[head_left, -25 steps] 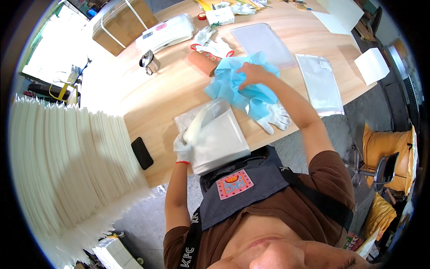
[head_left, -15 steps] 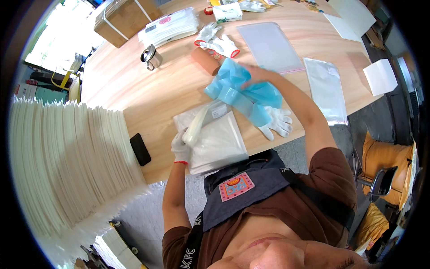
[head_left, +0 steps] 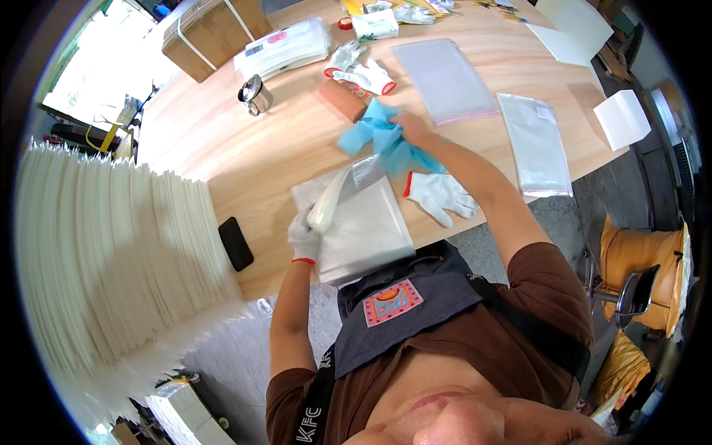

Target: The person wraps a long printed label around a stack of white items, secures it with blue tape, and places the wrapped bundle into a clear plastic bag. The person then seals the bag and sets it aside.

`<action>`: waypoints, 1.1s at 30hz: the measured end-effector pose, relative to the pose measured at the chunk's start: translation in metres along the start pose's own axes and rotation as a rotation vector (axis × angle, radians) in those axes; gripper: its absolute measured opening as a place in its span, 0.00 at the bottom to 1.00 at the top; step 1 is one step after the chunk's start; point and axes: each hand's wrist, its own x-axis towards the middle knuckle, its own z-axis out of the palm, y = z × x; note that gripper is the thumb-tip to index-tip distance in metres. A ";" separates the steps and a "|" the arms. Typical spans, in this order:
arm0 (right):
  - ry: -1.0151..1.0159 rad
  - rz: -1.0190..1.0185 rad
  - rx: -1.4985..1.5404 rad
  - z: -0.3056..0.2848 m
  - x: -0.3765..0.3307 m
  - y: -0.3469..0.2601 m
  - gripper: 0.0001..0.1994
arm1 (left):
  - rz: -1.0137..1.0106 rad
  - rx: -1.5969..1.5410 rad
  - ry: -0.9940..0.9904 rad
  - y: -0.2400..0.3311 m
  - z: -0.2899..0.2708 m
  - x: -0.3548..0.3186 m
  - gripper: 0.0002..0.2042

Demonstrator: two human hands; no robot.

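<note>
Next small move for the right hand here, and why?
Probably draw the blue bundle toward the mouth of the clear bag. The right hand grips the blue material out past the bag, while the gloved left hand holds the bag's lifted top layer open on the table.

- Wooden table [head_left: 245,156], the landmark for everything below.
- Black phone [head_left: 236,243] near its left front edge.
- Metal cup [head_left: 253,94] toward its far left.
- Cardboard box [head_left: 211,33] at its far left corner.
- Two clear flat bags [head_left: 445,78] on its right half.
- Orange chair [head_left: 645,278] beside its right end.
</note>
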 end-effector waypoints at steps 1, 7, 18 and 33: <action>0.123 -0.001 0.060 -0.012 0.008 0.010 0.19 | -0.013 -0.031 0.004 -0.009 0.003 0.001 0.16; 0.416 0.327 1.023 -0.152 -0.021 -0.001 0.18 | -0.048 0.038 -0.022 -0.032 0.005 -0.001 0.17; 0.420 1.092 1.214 -0.162 -0.390 0.023 0.17 | 0.014 0.052 -0.036 -0.071 0.015 0.011 0.18; -0.102 1.522 0.757 0.107 -0.465 0.128 0.17 | 0.073 0.444 0.006 -0.043 0.005 -0.014 0.18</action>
